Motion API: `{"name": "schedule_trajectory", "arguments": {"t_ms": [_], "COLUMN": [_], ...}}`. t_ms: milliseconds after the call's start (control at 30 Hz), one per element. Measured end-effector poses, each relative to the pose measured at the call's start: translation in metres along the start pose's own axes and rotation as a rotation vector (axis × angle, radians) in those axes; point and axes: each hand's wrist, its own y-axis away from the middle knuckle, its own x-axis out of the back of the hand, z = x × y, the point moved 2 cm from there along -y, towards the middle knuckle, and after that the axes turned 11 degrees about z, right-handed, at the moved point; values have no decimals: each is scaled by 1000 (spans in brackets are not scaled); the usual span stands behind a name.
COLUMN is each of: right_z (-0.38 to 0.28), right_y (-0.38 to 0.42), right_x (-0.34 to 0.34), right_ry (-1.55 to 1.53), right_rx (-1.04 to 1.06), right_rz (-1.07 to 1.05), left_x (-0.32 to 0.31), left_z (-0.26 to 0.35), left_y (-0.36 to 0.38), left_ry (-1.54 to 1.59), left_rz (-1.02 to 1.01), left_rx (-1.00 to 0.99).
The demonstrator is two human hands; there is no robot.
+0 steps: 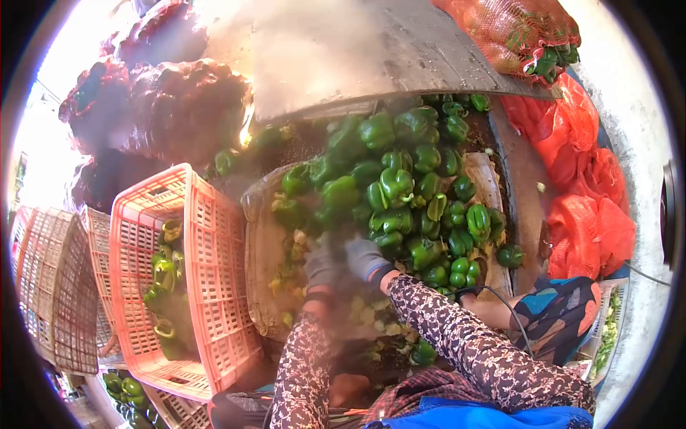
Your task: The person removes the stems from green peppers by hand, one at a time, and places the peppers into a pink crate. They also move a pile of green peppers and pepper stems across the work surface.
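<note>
My left hand (325, 267), in a grey glove, is low over scattered pale pepper scraps (294, 250) at the front of the pile. Close beside it, my right hand (366, 259), gloved in grey with a blue cuff edge, lies at the near edge of the green bell peppers (395, 187). A hazy smear across the view blurs the fingers of both hands, and I cannot make out anything in them. The peppers are heaped on a pale sack (261, 214) spread on the ground.
An orange plastic crate (221, 286) with some peppers (164, 275) stands on the left, beside stacked crates (53, 286). Full red mesh sacks (179, 107) are behind it. A board (429, 50) lies beyond the pile. Orange netting (589, 207) and a pepper-filled mesh bag (514, 32) are at right.
</note>
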Motion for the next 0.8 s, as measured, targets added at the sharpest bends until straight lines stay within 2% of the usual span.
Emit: {"name": "schedule_trajectory", "arguments": {"t_ms": [67, 133, 200, 233, 267, 300, 333, 400, 433, 467, 533, 600, 633, 667, 733, 767, 800], "right_z": [8, 16, 22, 26, 29, 30, 32, 34, 34, 32, 6, -40, -66, -86, -112, -114, -105], "right_y": [9, 30, 48, 53, 62, 73, 80, 84, 90, 93, 100, 89, 85, 83, 85, 90, 89], "right_x": [2, 3, 7, 9, 9, 12, 16, 32, 53, 74, 155, 235, 270, 298, 330, 337, 327], "right_ry": [-83, -232, -242, -335, -425, -433, -646, -1056, -1233, -1219, -1495, -1496, -1571, -1620, -1558, -1589, -1196], "right_rx": [-20, -48, -14, -7, -1, -7, -161, -453, -471, -445, -762, -523, -279, -26, 271, 367, 501], "right_rz": [-49, -160, -104, -56, -13, -22, -29, -24, 52, 55, 201, 226, 135, 38, -45, -73, 93], "left_x": [-21, -20, -20, -31, -41, -37, -33, -18, -7, 3, 33, 56, 66, 80, 110, 92, 106], "left_z": [-15, -21, -31, -51, -70, -77, -80, -81, -76, -70, -53, -43, -43, -39, -25, -29, -28], "left_y": [-11, 10, 38, 49, 62, 77, 89, 101, 103, 107, 119, 133, 140, 148, 172, 170, 178], "left_ry": [166, 219, 1153, 1350, 1334, 1558, 1791, 1860, 1978, 2100, 2142, 2203, 2282, 2291, 2470, 1930, 1942], "left_rz": [41, 91, 48, -15, -21, -44, -58, -41, -98, -153, -84, -162, -286, -269, -401, 177, 188], "left_rx": [92, 116, 417, 661, 668, 723, 769, 753, 686, 613, 556, 581, 461, 437, 348, 163, 142]}}
